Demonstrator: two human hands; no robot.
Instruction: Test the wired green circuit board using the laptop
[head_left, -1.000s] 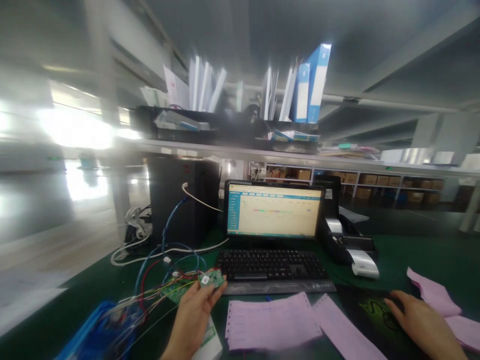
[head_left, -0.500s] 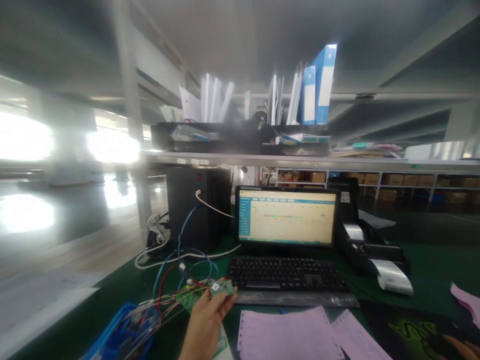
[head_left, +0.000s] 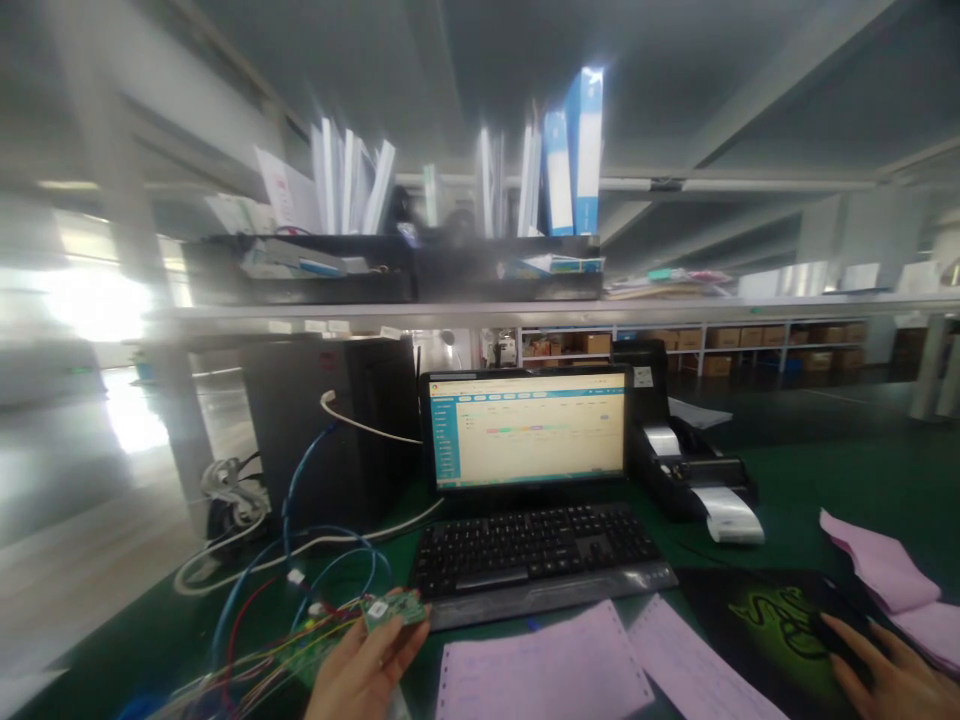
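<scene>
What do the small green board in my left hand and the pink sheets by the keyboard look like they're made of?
The small green circuit board in the left hand looks like fibreglass under a semi-gloss green coating, judging by its colour and small mounted parts, though the core can't be seen. The pink perforated sheets look like thin matte paper, with punched holes along the edge.

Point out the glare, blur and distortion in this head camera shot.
Head view: glare washes out the light at far left and the glossy floor. Head view: the blue binders on the shelf are smeared. Head view: the wide lens bends the edges, while the circuit board in the left grip stays fairly legible.
</scene>
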